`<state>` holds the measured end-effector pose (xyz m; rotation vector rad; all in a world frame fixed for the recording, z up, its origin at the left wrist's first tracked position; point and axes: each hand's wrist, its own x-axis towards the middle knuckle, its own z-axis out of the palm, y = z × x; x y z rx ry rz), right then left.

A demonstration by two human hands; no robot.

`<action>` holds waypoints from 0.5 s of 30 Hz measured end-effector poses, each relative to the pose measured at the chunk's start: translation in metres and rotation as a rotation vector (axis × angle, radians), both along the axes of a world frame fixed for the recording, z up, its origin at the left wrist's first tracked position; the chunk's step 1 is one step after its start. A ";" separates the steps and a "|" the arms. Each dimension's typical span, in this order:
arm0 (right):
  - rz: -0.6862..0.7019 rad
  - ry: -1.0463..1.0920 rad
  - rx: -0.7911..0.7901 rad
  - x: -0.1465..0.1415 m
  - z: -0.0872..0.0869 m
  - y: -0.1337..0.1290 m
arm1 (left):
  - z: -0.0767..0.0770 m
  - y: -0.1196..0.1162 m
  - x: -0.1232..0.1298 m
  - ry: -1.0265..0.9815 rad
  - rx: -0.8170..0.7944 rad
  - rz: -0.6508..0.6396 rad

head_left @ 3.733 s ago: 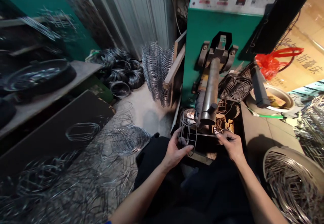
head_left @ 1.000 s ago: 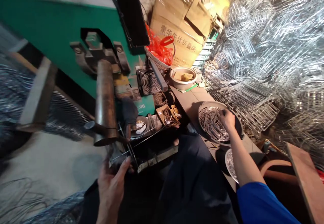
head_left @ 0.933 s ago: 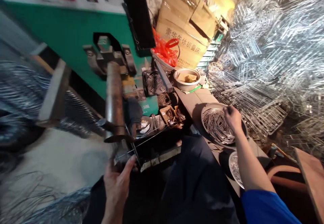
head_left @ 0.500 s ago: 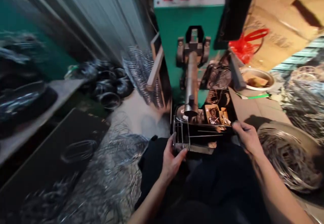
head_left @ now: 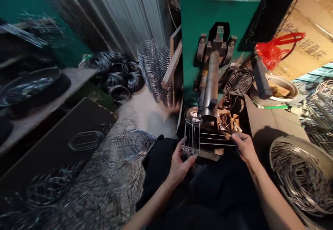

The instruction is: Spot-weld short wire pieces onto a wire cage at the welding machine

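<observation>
A small wire frame with upright bars stands below the end of a thick metal cylinder arm on a green machine. Long straight wires run from its lower part to the right. My left hand is closed on the frame's lower left corner, thumb in front and fingers behind. Pinched fingers of my right hand meet the right ends of the long wires; the exact grip is partly hidden. Behind the wires is a dark tray with small yellow baskets and a round dish.
A tub of bent wire pieces stands at the right. Stacked wire coils lean left of the green machine. Loose wire covers the floor at lower left, beside a dark board. A pale bowl sits behind.
The view has swung left, so the machine appears farther right. My right hand has come inward from the tray's edge to the wire ends; my left hand keeps its hold on the frame.
</observation>
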<state>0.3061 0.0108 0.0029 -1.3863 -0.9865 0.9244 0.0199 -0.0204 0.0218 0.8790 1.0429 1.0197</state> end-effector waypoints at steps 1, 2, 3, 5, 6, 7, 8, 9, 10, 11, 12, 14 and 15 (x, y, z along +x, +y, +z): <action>0.002 -0.003 -0.003 0.000 0.000 0.001 | -0.001 0.001 0.000 -0.004 -0.001 0.000; 0.003 -0.005 -0.007 0.000 0.000 0.003 | -0.002 0.002 0.000 -0.008 -0.002 -0.002; 0.003 -0.005 -0.010 0.000 0.000 0.004 | -0.002 0.002 0.001 -0.011 -0.002 -0.004; 0.003 0.001 -0.014 0.000 0.001 0.007 | -0.002 0.004 0.002 -0.015 -0.001 -0.005; 0.006 0.005 -0.017 0.001 0.002 0.008 | -0.001 0.005 0.002 -0.017 0.001 -0.003; 0.012 0.006 -0.020 0.001 0.003 0.009 | 0.000 0.005 0.003 -0.021 0.004 0.000; 0.016 0.001 -0.022 0.002 0.003 0.011 | 0.000 0.006 0.004 -0.028 0.006 0.004; 0.020 -0.005 -0.022 0.003 0.004 0.012 | 0.001 0.007 0.005 -0.037 0.007 0.005; 0.022 -0.013 -0.021 0.003 0.004 0.013 | 0.001 0.007 0.006 -0.046 0.009 0.006; 0.020 -0.018 -0.018 0.004 0.005 0.014 | 0.001 0.008 0.006 -0.053 0.012 0.008; 0.015 -0.020 -0.013 0.004 0.005 0.015 | 0.001 0.009 0.007 -0.058 0.017 0.009; 0.008 -0.017 -0.009 0.005 0.005 0.017 | -0.001 0.011 0.008 -0.062 0.023 0.006; 0.006 -0.013 -0.009 0.006 0.005 0.018 | -0.001 0.012 0.009 -0.064 0.025 0.005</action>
